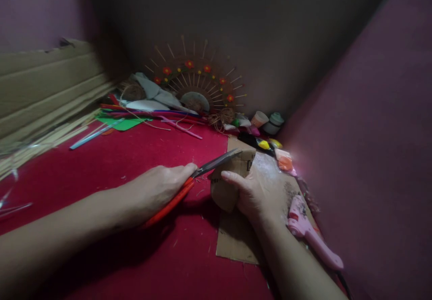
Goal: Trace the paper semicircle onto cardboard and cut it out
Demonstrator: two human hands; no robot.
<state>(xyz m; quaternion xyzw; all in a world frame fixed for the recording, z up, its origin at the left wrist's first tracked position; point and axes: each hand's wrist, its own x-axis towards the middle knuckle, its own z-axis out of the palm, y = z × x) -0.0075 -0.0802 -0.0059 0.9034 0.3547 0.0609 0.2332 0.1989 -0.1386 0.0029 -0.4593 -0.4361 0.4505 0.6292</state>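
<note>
My left hand (162,183) is closed round the orange handles of a pair of scissors (216,161), whose metal blades point up and to the right. Between thumb and fingers, my right hand (251,192) grips a piece of brown cardboard (224,194) with a rounded lower edge and dark printed marks. The blades lie at the top edge of this piece; whether they are cutting into it I cannot tell. Below the right hand a flat cardboard sheet (232,241) lies on the red surface (168,264).
A pink glue gun (313,237) lies right of my right forearm. Small packets (285,161) sit near the right wall. At the back stand a round flowered stick decoration (194,75), twine (221,119) and a jar (274,122). Cardboard (43,88) leans at left beside pale sticks (47,147).
</note>
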